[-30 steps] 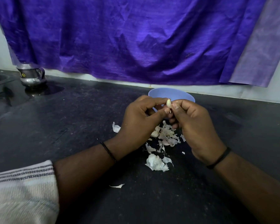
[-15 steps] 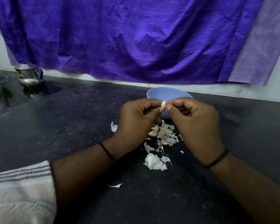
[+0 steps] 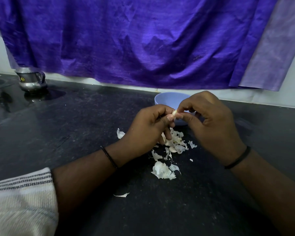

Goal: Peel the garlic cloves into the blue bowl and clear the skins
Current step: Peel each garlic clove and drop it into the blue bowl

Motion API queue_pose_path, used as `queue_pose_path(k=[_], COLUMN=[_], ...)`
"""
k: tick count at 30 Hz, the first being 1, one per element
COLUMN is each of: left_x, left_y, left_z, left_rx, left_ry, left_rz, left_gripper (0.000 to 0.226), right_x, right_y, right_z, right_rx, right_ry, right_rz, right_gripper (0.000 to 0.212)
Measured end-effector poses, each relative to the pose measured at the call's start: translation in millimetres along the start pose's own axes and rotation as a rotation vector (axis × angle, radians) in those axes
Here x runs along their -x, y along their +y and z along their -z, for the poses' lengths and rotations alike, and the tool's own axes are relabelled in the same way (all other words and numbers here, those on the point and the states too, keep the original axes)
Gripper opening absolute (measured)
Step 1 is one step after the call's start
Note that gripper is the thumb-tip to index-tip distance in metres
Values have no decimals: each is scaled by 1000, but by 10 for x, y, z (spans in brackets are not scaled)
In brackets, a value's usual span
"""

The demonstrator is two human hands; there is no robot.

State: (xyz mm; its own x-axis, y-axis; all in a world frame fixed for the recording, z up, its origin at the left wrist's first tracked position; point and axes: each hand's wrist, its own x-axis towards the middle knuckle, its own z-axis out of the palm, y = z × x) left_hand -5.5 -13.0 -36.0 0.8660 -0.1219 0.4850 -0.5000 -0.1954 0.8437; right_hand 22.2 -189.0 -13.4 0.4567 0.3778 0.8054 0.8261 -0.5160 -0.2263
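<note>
Toward the far edge of the dark desk (image 3: 75,126), seen from the head camera, a garlic clove (image 3: 174,113) is held between the two hands, in front of the blue bowl (image 3: 167,99). The left hand (image 3: 148,128) is curled, its thumb and forefinger pinched on the lower left of the clove; its grip is closed around it, with the remaining fingers folded downward over the skins. The right hand (image 3: 209,123) is likewise curled, and the upper right side of the clove is nipped between its thumb and fingertips, so that both grips are tight on the same clove. A thin dark band is worn on each wrist, and a striped pale sleeve (image 3: 20,200) is seen on the left forearm.

The blue bowl is set near the far edge of the desk, just behind the hands, and is largely hidden by them; what lies inside it cannot be told. Between the hands and the near edge a heap of garlic skins (image 3: 174,143) is spread on the desk, with a larger clump of skins (image 3: 162,171) nearer and a single flake (image 3: 122,195) lying apart toward the near edge.

At the far left corner a steel jug (image 3: 30,80) is stood upright; its contents cannot be seen. A purple cloth (image 3: 134,40) is hung along the wall behind the desk.
</note>
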Motion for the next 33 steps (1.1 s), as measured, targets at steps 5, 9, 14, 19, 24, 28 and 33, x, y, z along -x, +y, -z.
queue_pose_path(k=[5,9,14,19,24,28,33], left_x=[-5,-5,-3,8,4,-2,-14], left_y=[8,3,26,35,38,56,94], left_z=[17,22,24,15,15,11,63], left_rx=[-45,-64,13,128,199,244,281], left_ry=[-47,-59,-80,-95,-86,-99,-126], left_rz=[37,50,109,160,189,233,264], left_gripper=[16,17,20,19,19,20,17], right_x=[-8,-19,-33,-44,-46,-28,-3], right_y=[62,91,119,109,132,169,189], right_z=[16,15,3,-28,-57,-104,-139], right_rx=[60,97,69,67,71,93,112], right_ry=[-70,-46,-69,-111,-130,-141,-124], right_rz=[37,79,95,112,121,138,120], right_gripper=[3,4,4,3,12,23,22])
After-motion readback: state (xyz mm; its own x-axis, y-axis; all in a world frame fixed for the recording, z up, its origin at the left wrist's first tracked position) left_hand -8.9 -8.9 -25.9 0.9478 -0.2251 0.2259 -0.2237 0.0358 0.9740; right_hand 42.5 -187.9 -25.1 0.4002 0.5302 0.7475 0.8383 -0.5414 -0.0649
